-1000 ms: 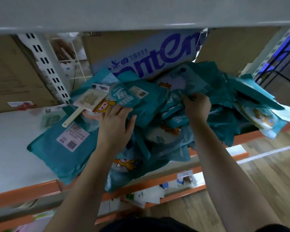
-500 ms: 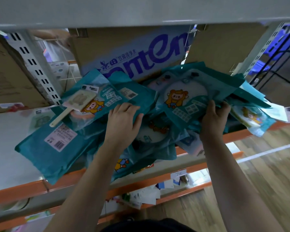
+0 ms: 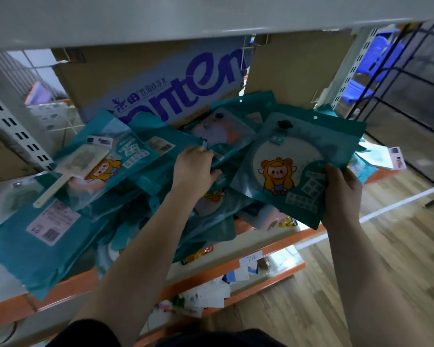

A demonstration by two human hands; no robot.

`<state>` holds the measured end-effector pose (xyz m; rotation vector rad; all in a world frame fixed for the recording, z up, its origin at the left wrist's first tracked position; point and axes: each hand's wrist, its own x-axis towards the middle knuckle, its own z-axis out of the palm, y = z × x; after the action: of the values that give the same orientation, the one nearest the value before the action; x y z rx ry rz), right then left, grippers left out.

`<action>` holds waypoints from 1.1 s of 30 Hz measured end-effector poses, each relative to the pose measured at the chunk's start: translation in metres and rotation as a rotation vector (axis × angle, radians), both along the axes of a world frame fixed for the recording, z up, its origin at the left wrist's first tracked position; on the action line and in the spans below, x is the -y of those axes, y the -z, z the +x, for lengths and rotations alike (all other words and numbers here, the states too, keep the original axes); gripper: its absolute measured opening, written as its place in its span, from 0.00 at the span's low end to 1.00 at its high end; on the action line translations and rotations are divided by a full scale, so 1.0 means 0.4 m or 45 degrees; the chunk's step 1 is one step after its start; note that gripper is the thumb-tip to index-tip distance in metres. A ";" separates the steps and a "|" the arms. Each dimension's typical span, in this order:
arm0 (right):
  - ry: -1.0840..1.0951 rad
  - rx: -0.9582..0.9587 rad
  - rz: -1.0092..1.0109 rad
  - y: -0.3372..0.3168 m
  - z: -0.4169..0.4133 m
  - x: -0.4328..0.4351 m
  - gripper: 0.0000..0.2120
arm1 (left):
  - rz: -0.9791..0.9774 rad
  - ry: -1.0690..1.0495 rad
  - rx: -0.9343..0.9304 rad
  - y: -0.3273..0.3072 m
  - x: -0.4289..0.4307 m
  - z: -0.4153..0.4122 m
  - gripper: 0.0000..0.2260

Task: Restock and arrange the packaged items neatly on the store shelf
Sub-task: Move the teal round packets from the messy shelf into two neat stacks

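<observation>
The right hand [image 3: 342, 194] gripped a teal packet [image 3: 298, 169] by its lower right edge, thumb on top, holding it face up and tilted above the right side of the pile [image 3: 105, 216] on the shelf [image 3: 0, 269]. The left hand [image 3: 194, 169] curled its fingers round the edge of a second packet [image 3: 171, 144] mid-pile. A box [image 3: 161, 83] stood behind
</observation>
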<state>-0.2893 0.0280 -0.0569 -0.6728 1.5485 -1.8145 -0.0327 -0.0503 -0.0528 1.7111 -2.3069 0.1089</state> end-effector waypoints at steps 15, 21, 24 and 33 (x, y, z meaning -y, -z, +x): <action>-0.007 0.077 0.016 0.015 -0.038 -0.035 0.08 | -0.105 0.066 -0.404 -0.039 -0.055 -0.067 0.12; -0.037 0.089 0.058 0.031 -0.057 -0.046 0.07 | 0.033 0.012 -0.428 -0.041 0.000 -0.034 0.12; -0.053 0.113 0.063 0.033 -0.055 -0.047 0.07 | 0.199 -0.157 -0.151 -0.031 0.053 0.004 0.23; 0.048 0.134 -0.001 0.036 -0.076 -0.074 0.08 | 0.153 -0.014 -0.099 0.016 0.060 -0.045 0.31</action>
<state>-0.3196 0.0575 -0.0711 -0.5432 1.5006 -1.8482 -0.0509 -0.0744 -0.0593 1.7517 -2.2893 -0.0942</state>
